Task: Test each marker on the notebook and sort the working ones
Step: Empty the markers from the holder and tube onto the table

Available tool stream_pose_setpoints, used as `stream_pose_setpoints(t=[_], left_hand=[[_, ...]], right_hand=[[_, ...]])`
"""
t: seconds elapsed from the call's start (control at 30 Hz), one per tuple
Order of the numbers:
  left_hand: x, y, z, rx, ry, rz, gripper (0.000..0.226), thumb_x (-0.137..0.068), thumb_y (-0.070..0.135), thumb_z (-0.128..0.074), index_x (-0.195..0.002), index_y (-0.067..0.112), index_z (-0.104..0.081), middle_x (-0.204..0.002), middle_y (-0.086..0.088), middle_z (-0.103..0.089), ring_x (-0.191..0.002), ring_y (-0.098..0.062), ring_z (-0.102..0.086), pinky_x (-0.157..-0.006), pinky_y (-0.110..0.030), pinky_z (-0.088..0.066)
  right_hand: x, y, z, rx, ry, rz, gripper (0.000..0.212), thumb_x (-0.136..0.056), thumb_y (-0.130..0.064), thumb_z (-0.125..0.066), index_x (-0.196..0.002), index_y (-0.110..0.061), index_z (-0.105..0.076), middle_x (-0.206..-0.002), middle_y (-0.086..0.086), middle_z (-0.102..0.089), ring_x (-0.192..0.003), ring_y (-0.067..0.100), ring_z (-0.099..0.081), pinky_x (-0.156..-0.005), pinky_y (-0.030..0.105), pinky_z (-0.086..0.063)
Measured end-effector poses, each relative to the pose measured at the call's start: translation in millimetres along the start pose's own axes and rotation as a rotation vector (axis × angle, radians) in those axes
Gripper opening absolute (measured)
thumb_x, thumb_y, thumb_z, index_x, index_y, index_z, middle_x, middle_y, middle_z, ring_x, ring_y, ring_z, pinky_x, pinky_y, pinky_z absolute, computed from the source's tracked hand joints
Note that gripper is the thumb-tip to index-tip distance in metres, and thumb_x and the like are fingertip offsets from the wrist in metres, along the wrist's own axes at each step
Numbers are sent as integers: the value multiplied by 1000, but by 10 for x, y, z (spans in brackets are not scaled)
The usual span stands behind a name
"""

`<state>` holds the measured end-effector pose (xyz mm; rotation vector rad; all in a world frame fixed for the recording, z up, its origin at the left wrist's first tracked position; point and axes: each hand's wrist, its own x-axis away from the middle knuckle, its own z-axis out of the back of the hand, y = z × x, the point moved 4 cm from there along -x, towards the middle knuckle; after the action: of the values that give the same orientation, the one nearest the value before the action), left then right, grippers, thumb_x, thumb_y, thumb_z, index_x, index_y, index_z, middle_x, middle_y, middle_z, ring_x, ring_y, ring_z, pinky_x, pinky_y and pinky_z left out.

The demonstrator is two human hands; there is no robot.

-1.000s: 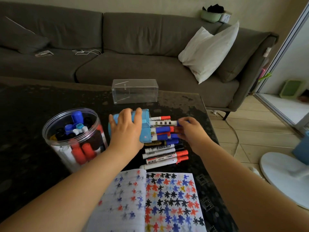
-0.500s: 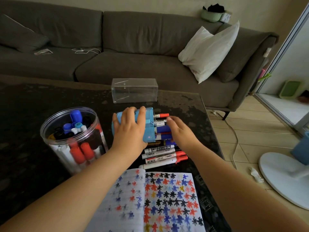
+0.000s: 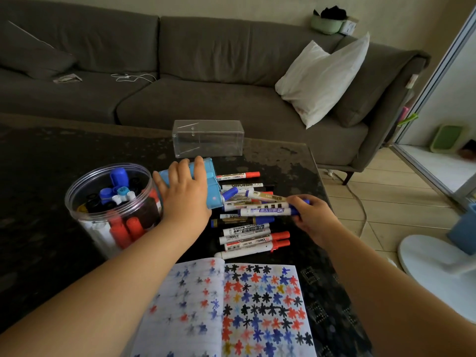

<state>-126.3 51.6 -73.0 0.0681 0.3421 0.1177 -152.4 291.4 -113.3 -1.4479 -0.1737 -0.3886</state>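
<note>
A blue-capped marker (image 3: 268, 211) is pinched at its cap end by the right hand (image 3: 313, 217), long axis running left-right; the tipped blue box (image 3: 206, 184), left of it, is gripped by the left hand (image 3: 184, 191).

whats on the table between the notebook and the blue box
In the head view, a row of loose markers lies between the open notebook and the tipped blue box.

Under the left hand (image 3: 184, 191) a glossy blue plastic box (image 3: 210, 186) is shining; beside it stands a clear plastic jar (image 3: 85, 202). The right hand (image 3: 313, 217) is gripping smooth plastic markers (image 3: 265, 212). Nearer, matt paper notebook (image 3: 257, 305) on glossy dark table (image 3: 38, 163).
</note>
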Motion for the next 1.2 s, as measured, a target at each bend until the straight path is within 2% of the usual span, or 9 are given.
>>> stream_pose_setpoints(t=[0.17, 0.23, 0.3, 0.43, 0.6, 0.77, 0.93, 1.1, 1.2], left_hand=[[-59, -16, -22, 95, -12, 80, 113, -64, 38, -82, -146, 15, -7, -146, -11, -23, -139, -29, -15, -111, -60, -8], [-58, -18, -19, 145, -2, 103, 112, -64, 38, -82, -146, 15, -10, -146, -10, -24, -140, -27, -16, -111, -59, -9], [-47, -16, -12, 185, 18, 113, 113, -62, 38, -83, -146, 14, -12, -146, -9, -25, -139, -26, -17, -110, -59, -12], [-17, -36, -9, 259, 66, 120, 113, -58, 39, -86, -145, 14, -18, -146, -9, -29, -136, -27, -24, -109, -52, -22], [-1, -56, 22, 459, 121, 147, 115, -55, 38, -88, -145, 12, -21, -146, -9, -34, -134, -25, -30, -109, -39, -28], [28, -45, 58, 737, 101, 217, 111, -48, 35, -92, -139, 15, -31, -136, -3, -45, -125, -19, -42, -103, -36, -41], [79, -27, 222, 929, 54, 267, 103, -42, 43, -91, -129, 20, -41, -127, 2, -49, -117, -14, -49, -96, -32, -44], [-15, -93, 714, 1210, -47, 181, 98, -29, 65, -85, -116, 29, -56, -113, 12, -64, -104, -7, -62, -89, -40, -53], [-116, -368, 1177, 1233, 9, 148, 96, -29, 57, -87, -116, 27, -59, -109, 11, -67, -100, -5, -64, -88, -38, -53]], right_hand=[[23, 9, -266, 316, -171, 132, 13, -92, -26, -59, -104, -21, -61, -95, 2, -62, -72, 11, -56, -66, 23, -51], [5, -23, -357, 564, -165, 278, 21, -93, -34, -56, -114, -31, -57, -111, 1, -59, -93, 13, -58, -83, 27, -50], [-36, -3, -427, 877, -137, 382, 37, -96, -40, -47, -133, -36, -46, -135, 1, -44, -122, 22, -42, -103, 37, -36], [-22, 88, -537, 1201, -162, 388, 48, -100, -43, -31, -146, -46, -16, -156, -8, -16, -142, 27, -12, -112, 48, -16], [0, 124, -530, 1108, -154, 349, 56, -99, -47, -32, -148, -42, -5, -159, -10, -4, -146, 24, 3, -115, 52, -3], [226, -69, -530, 838, -114, 435, 52, -100, -38, -39, -148, -32, -21, -156, -4, -21, -144, 18, -14, -116, 43, -18], [567, -323, -577, 488, -187, 513, 45, -101, -34, -37, -145, -28, -31, -148, -3, -38, -132, 13, -41, -102, 24, -35], [946, -777, -655, 272, -237, 661, 36, -102, -28, -35, -136, -24, -48, -130, -4, -57, -119, 8, -53, -103, 35, -45], [1182, -1127, -808, 226, -320, 718, 36, -102, -27, -35, -134, -25, -49, -128, -7, -59, -117, 7, -54, -101, 33, -45]])
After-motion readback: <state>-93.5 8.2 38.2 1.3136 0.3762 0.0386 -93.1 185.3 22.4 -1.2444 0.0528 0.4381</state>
